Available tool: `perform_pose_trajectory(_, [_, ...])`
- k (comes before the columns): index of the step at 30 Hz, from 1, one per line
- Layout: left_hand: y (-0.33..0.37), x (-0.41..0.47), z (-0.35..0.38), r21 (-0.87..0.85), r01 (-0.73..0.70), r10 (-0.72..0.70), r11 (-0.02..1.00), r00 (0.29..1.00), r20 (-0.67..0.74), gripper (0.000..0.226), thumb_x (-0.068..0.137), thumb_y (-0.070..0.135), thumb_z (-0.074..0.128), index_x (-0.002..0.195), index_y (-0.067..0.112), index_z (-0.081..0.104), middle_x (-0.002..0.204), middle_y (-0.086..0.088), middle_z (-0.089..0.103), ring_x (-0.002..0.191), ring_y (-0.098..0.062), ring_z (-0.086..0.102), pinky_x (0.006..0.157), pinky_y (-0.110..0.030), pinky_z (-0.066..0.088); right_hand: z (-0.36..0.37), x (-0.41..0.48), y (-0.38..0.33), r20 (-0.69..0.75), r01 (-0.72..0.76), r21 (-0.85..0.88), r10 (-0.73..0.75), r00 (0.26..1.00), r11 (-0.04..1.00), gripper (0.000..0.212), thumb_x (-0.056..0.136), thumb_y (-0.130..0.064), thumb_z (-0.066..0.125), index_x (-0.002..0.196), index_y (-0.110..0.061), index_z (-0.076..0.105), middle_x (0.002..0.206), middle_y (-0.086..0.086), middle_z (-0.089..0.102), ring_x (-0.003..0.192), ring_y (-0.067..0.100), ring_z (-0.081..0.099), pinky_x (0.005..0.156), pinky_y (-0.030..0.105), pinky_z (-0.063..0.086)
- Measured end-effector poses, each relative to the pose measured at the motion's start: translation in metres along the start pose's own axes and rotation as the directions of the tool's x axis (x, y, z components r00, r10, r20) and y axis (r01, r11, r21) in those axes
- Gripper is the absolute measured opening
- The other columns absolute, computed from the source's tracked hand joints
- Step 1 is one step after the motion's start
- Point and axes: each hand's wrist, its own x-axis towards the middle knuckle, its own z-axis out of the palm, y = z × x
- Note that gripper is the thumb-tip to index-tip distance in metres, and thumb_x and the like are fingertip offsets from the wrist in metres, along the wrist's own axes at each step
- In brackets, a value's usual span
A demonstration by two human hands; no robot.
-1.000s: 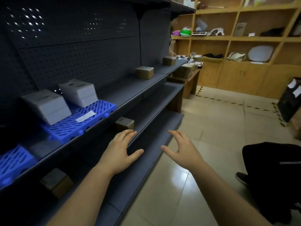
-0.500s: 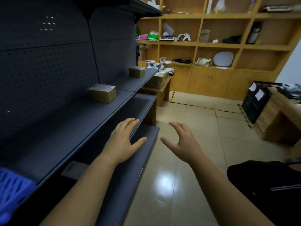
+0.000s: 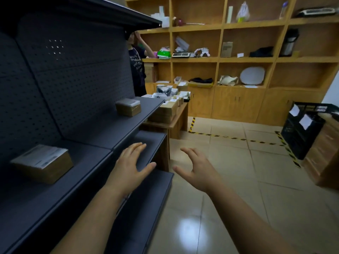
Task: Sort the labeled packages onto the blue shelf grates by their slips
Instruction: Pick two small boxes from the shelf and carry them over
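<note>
In front of the dark grey metal shelving unit (image 3: 113,125), the left hand (image 3: 131,168) and the right hand (image 3: 197,170) are hovering empty, fingers spread and loosely curled, gripping nothing. A brown cardboard package with a white slip (image 3: 43,163) is sitting on the middle shelf to the left of the left hand, apart from it. A second taped brown cardboard package (image 3: 128,106) is resting farther along the same shelf, near its far end.

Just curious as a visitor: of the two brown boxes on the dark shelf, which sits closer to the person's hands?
The box with the white slip at lower left; the other box sits farther along the shelf.
</note>
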Motion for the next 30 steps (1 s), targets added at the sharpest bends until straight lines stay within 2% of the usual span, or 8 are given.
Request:
perform_pose_trajectory(3, [-0.019,0.062,0.006,0.041,0.040,-0.037,0.998,0.997,-0.067,0.071,0.083,0.059,0.056,0.144,0.028,0.037,0.148,0.012,0.033,0.136,-0.007,0.026,0.113,-0.034,0.026,0.004,0.081,0.018,0.028,0.069,0.038,-0.071,0.997,0.997,0.072,0.084,-0.065,0.057,0.146,-0.032,0.038,0.142,-0.008,0.043,0.130,0.012,0.040,0.101,0.023,0.033])
perform_pose_trajectory(7, [-0.061,0.127,0.010,0.055,0.128,-0.118,0.990,0.981,-0.151,0.076,0.079,0.070,0.047,0.141,0.027,0.039,0.145,0.012,0.036,0.134,-0.008,0.029,0.111,-0.032,0.028,0.032,0.179,0.027,0.105,0.145,0.078,-0.152,0.983,0.986,0.074,0.085,-0.068,0.055,0.146,-0.032,0.037,0.145,-0.011,0.040,0.134,0.009,0.037,0.108,0.028,0.035])
perform_pose_trajectory(11, [-0.104,0.189,0.025,0.046,0.206,-0.193,0.977,0.960,-0.202,0.069,0.085,0.059,0.055,0.144,0.027,0.037,0.149,0.011,0.032,0.137,-0.008,0.024,0.109,-0.025,0.021,0.070,0.270,0.037,0.133,0.230,0.099,-0.242,0.961,0.968,0.075,0.082,-0.072,0.053,0.145,-0.033,0.040,0.141,-0.014,0.042,0.131,0.007,0.039,0.107,0.033,0.040])
perform_pose_trajectory(14, [-0.136,0.236,0.033,0.050,0.254,-0.236,0.966,0.942,-0.237,0.068,0.086,0.059,0.055,0.143,0.027,0.037,0.148,0.010,0.033,0.137,-0.010,0.026,0.109,-0.025,0.022,0.093,0.334,0.044,0.154,0.234,0.143,-0.255,0.955,0.962,0.077,0.081,-0.073,0.053,0.144,-0.032,0.040,0.142,-0.013,0.042,0.132,0.007,0.039,0.108,0.035,0.040])
perform_pose_trajectory(20, [-0.174,0.309,0.039,0.077,0.369,-0.329,0.926,0.891,-0.312,0.069,0.086,0.055,0.057,0.143,0.023,0.039,0.149,0.008,0.033,0.137,-0.010,0.026,0.106,-0.021,0.019,0.118,0.448,0.052,0.179,0.311,0.150,-0.335,0.925,0.939,0.074,0.086,-0.065,0.055,0.147,-0.028,0.037,0.145,-0.010,0.040,0.135,0.009,0.035,0.102,0.023,0.032])
perform_pose_trajectory(23, [-0.191,0.326,0.046,0.077,0.449,-0.396,0.890,0.846,-0.358,0.078,0.079,0.068,0.050,0.143,0.024,0.039,0.150,0.008,0.034,0.138,-0.010,0.027,0.108,-0.023,0.020,0.139,0.492,0.052,0.183,0.314,0.192,-0.349,0.919,0.930,0.081,0.083,-0.068,0.056,0.148,-0.025,0.035,0.144,-0.011,0.037,0.135,0.009,0.032,0.101,0.023,0.031])
perform_pose_trajectory(27, [-0.202,0.339,0.053,0.087,0.573,-0.480,0.815,0.751,-0.452,0.072,0.085,0.058,0.056,0.146,0.027,0.034,0.153,0.009,0.028,0.140,-0.009,0.022,0.112,-0.027,0.020,0.171,0.538,0.050,0.214,0.339,0.231,-0.387,0.897,0.912,0.093,0.076,-0.074,0.059,0.148,-0.022,0.030,0.147,-0.005,0.033,0.136,0.017,0.030,0.106,0.032,0.033])
perform_pose_trajectory(30, [-0.198,0.345,0.058,0.073,0.641,-0.516,0.764,0.675,-0.528,0.071,0.085,0.057,0.056,0.145,0.028,0.035,0.153,0.011,0.029,0.140,-0.008,0.022,0.109,-0.023,0.017,0.190,0.561,0.048,0.262,0.307,0.233,-0.364,0.894,0.923,0.113,0.070,-0.078,0.061,0.152,-0.012,0.022,0.154,0.005,0.025,0.141,0.025,0.024,0.110,0.040,0.032])
